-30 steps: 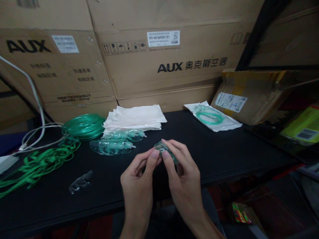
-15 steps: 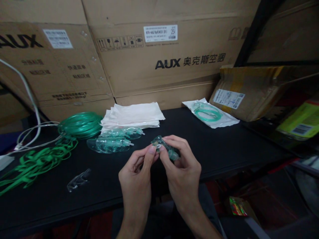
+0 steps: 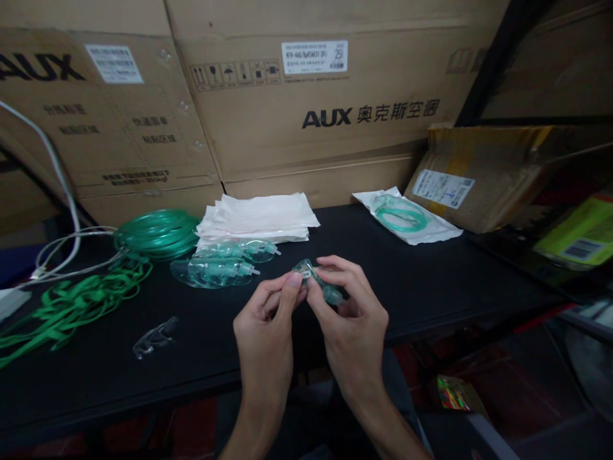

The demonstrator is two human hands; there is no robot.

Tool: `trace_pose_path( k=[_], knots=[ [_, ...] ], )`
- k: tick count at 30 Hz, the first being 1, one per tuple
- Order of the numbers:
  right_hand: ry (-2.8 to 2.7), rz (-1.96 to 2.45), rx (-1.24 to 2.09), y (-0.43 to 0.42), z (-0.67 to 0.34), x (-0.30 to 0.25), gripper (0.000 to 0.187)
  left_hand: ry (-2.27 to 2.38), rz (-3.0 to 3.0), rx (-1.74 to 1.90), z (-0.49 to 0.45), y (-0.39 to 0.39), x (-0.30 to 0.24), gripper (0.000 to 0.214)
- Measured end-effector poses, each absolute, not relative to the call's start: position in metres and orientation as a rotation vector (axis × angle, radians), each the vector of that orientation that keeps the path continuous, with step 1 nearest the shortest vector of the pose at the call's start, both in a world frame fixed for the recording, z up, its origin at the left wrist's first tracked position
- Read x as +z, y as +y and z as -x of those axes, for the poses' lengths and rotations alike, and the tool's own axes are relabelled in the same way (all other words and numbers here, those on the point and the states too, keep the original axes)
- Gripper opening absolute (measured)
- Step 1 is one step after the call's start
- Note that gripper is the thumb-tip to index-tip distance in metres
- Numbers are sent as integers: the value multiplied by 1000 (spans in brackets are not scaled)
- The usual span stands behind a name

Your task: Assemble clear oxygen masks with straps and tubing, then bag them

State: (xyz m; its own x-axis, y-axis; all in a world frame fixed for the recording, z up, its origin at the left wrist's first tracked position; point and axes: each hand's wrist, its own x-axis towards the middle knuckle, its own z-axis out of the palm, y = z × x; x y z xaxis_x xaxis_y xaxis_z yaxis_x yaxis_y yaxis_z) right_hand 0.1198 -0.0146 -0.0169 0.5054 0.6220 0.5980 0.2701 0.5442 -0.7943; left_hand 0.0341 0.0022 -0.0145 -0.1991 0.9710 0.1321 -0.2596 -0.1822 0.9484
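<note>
Though small, the clear green plastic part (image 3: 318, 284) is easy to spot from where I stand: it is held up over the black table (image 3: 431, 287), gripped between the person's left hand (image 3: 265, 326) and right hand (image 3: 352, 313), with fingers of both closed on it. Around those hands, two clear green oxygen masks (image 3: 220, 269) lie at 10 o'clock, just before a stack of white bags (image 3: 258, 217) at 11. A sealed pouch of green tubing (image 3: 407, 217) sits at 1 o'clock. Further out at 9 o'clock are a coil of green tubing (image 3: 157, 234), tangled green straps (image 3: 67, 313) and a small clear plastic piece (image 3: 156, 337).
</note>
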Motion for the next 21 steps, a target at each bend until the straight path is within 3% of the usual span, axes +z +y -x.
trace_pose_path(
  k=[21],
  knots=[
    [-994,1003,452,-16,-120,-21,7,967,-977,1520,-33,3,-12,31]
  ],
)
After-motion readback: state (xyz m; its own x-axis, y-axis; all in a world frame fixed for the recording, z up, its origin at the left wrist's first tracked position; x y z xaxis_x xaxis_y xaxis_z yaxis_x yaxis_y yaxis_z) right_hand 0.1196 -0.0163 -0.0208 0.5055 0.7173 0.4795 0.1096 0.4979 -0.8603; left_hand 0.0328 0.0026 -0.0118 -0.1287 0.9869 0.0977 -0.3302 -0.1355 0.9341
